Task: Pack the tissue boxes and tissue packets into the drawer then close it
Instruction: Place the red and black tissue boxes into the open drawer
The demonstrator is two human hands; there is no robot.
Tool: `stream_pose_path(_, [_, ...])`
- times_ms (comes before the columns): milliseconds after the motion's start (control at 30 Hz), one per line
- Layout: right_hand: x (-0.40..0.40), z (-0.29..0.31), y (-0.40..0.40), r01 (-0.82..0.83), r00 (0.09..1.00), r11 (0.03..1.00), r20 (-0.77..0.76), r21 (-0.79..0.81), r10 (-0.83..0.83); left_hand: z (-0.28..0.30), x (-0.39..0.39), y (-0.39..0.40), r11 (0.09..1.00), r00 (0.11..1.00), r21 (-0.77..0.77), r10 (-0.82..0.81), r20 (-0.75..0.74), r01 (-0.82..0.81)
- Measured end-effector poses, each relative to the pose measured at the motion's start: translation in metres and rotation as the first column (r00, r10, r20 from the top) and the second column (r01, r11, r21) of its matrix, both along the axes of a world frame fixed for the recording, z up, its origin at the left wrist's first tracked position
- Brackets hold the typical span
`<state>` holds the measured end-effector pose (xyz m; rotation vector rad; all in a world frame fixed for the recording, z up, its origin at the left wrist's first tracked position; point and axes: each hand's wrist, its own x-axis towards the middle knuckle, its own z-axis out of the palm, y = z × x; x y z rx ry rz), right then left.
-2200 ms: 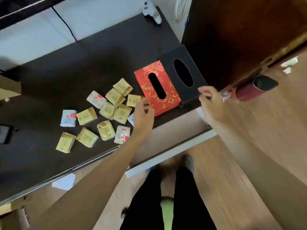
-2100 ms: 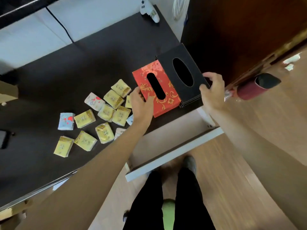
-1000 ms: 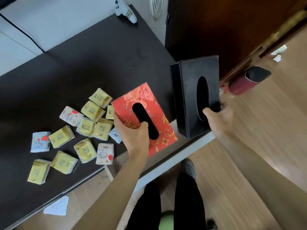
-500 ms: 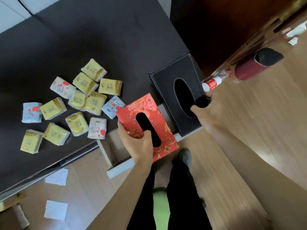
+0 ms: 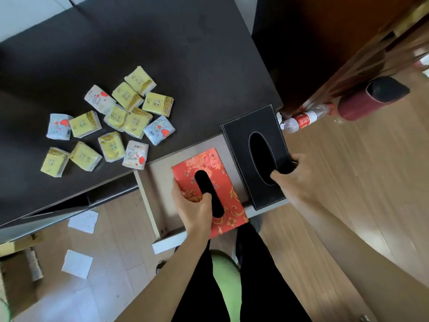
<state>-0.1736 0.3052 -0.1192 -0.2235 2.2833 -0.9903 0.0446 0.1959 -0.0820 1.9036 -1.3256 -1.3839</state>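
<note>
The white drawer [image 5: 148, 205] stands pulled out below the dark desk [image 5: 162, 43]. My left hand [image 5: 192, 210] grips the red floral tissue box [image 5: 222, 173] at its near left edge, thumb hooked into the slot, and holds it over the drawer's middle. My right hand [image 5: 294, 180] grips the black leather tissue box [image 5: 246, 145] with its thumb in the oval opening, over the drawer's right side. Several small tissue packets [image 5: 111, 126], yellow, white and pale blue, lie scattered on the desk to the left.
A plastic bottle [image 5: 301, 119] and a dark red cylinder [image 5: 371, 98] lie on the wooden floor to the right. White paper squares [image 5: 77, 263] lie on the floor at the left. My legs and a green object [image 5: 225, 275] are below the drawer front.
Both hands took the two boxes off the desk and brought them down over the open drawer. The red box now sits lower, further inside the drawer outline, and the black box beside it.
</note>
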Motion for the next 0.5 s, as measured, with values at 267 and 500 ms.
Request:
stream_pose_path(267, [0.002,-0.005,0.021,-0.056,0.998,0.996,-0.014,0.064,0.057,-0.005,0.003,0.004,0.997,0.999,0.066,0.034,0.028,-0.036])
stream_pose_path(500, [0.003,0.0,0.021,-0.088,0.995,0.99,-0.033,0.113,0.092,-0.01,0.001,-0.01,0.995,0.999,0.087,0.047,-0.018,-0.045])
